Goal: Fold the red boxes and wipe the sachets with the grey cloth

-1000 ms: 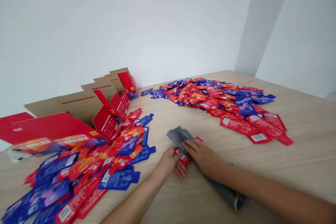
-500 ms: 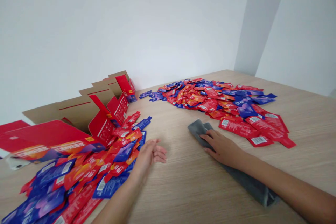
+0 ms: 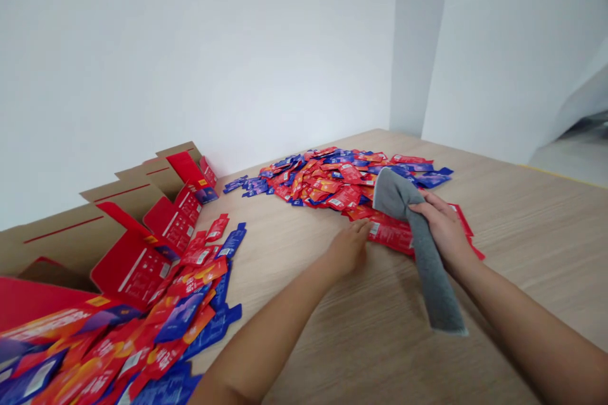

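My right hand (image 3: 444, 228) is closed around a folded grey cloth (image 3: 430, 272), pinching it near its upper bend. The cloth is lifted, its top part folded over to the left and its long end hanging down towards the table. My left hand (image 3: 351, 247) is at the near edge of the far sachet pile, its loosely bent fingers beside a red sachet (image 3: 392, 235). Nothing shows in that hand, and its fingertips are partly hidden. Behind the cloth spreads the pile of red and blue sachets (image 3: 323, 180), partly covered by it.
On the left, a row of open red cardboard boxes (image 3: 130, 272) with raised brown flaps stands on the wooden table (image 3: 294, 323). A second heap of red and blue sachets (image 3: 161, 335) lies in front of them. A white wall (image 3: 285, 44) rises behind.
My right hand has gone from resting on the grey cloth to holding it up off the table. My left hand has moved right, from the near heap to the far pile. The view has turned right.
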`<state>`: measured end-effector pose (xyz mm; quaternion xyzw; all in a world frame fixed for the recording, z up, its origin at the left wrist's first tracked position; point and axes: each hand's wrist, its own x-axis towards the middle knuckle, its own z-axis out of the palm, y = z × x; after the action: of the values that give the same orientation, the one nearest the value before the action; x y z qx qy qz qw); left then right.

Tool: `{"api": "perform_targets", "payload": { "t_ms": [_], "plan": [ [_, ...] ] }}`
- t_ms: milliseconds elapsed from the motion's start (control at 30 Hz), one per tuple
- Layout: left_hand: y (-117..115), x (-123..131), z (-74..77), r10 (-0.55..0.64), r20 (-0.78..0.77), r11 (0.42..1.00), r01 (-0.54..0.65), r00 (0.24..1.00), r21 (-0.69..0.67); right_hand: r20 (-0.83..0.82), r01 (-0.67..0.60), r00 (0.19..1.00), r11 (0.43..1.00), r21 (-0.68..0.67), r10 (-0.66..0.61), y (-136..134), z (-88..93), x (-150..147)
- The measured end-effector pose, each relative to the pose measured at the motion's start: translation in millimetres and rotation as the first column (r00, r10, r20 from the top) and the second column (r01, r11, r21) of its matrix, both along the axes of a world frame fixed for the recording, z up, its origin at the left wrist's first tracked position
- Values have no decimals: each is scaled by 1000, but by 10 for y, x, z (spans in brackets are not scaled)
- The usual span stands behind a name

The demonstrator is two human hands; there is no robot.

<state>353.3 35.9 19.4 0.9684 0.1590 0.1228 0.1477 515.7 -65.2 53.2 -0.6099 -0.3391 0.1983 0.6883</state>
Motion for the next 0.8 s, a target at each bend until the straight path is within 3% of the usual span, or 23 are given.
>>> {"api": "perform_targets", "payload": {
  "t_ms": [100, 200, 333, 400, 467, 533, 600, 667, 733, 800],
  "plan": [
    [40, 226, -80, -59, -37, 986, 64, 998, 157, -48, -13, 999, 1000, 26, 14, 13, -47, -4],
    [21, 154, -116, -52, -66, 968, 66, 996, 244, -47, -26, 999, 999, 28, 28, 22, -69, -40],
    [-53, -384, -112, 81, -51, 980, -70, 995, 186, 34, -60, 998, 998, 5, 60, 5, -58, -138],
    [-77, -739, -105, 214, 23, 975, -215, 977, 55, 143, -93, 985, 996, -2, 92, 0, -76, -217],
    [-92, -1073, -106, 380, 99, 920, -365, 920, -145, 284, -143, 948, 989, -24, 144, 1, -124, -317],
    [-116, -1346, -122, 546, 68, 770, -468, 835, -434, 430, -201, 879, 978, -62, 208, 5, -186, -444],
    [-172, -1539, -145, 613, -62, 512, -456, 788, -728, 556, -270, 783, 958, -102, 280, 0, -240, -619],
    [-263, -1653, -158, 578, -153, 266, -363, 801, -893, 651, -351, 668, 924, -152, 361, -23, -271, -863],
    [-371, -1700, -149, 552, -164, 156, -294, 818, -943, 729, -427, 509, 870, -249, 458, -64, -284, -1168],
    [-464, -1702, -122, 556, -198, 121, -314, 807, -942, 790, -436, 297, 813, -387, 536, -104, -299, -1485]
  ]
}}
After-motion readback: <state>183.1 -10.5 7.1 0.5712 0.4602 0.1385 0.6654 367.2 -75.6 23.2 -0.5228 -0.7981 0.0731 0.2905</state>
